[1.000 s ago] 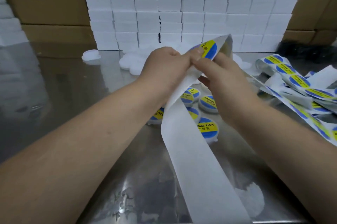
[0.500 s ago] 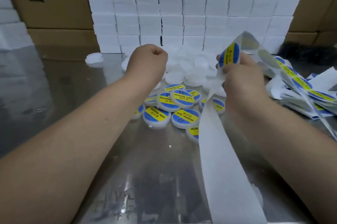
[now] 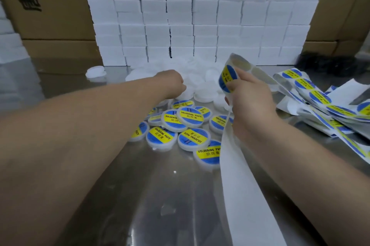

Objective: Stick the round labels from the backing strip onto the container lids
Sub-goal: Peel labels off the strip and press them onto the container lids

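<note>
The right hand [image 3: 248,103] pinches the white paper backing strip [image 3: 240,185] in its grip above the middle of the shiny metal counter [image 3: 140,195], with a round blue-and-yellow label [image 3: 227,79] at its thumb. The left hand [image 3: 172,83] is down among plain white round lids [image 3: 202,93] near the far edge; its grip is hidden, so I cannot tell. Labelled lids [image 3: 191,116] cluster just nearer.

Fingers of the left hand [image 3: 170,83] hide among blurred white lids [image 3: 202,94]; the strip [image 3: 246,195] runs off the bottom edge, half covering one labelled lid [image 3: 208,154].
</note>
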Motion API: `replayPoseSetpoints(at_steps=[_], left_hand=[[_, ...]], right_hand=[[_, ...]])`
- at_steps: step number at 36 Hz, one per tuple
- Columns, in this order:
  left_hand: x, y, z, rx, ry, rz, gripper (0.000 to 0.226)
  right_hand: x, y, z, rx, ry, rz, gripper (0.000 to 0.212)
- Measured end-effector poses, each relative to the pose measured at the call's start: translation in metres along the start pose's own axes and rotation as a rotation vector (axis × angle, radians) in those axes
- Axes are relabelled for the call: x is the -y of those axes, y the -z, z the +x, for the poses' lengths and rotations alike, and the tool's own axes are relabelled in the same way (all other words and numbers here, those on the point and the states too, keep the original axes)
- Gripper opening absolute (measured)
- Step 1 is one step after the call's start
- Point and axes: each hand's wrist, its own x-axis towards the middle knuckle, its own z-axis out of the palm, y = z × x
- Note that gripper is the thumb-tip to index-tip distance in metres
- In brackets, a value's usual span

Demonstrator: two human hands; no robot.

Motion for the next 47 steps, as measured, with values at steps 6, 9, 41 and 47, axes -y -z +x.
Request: replayPoseSetpoints(at_steps=[6,9,41,47], left_hand=[[-0.007,-0.01,0.011,0.057,0.018,0.015,0.043],[-0.006,-0.012,0.014,0.006,0.051,-0.037,0.045],[-0.025,0.013,-0.118,-0.507,-0.138,-0.631,0.03],[-0.024,0.01,-0.119,-0.569,-0.176,-0.561,0.018]], right_hand=[[-0.003,-0.003,0.0,0.018,-0.025,-0.004,0.036],[-0.006,-0.004,0.0,0.002,-0.026,-0.044,0.03],[-0.004,-0.009,-0.007,0.192,0.076,-0.038,0.017],[-0.001,-0.012,-0.014,0.27,0.162,0.036,0.023]])
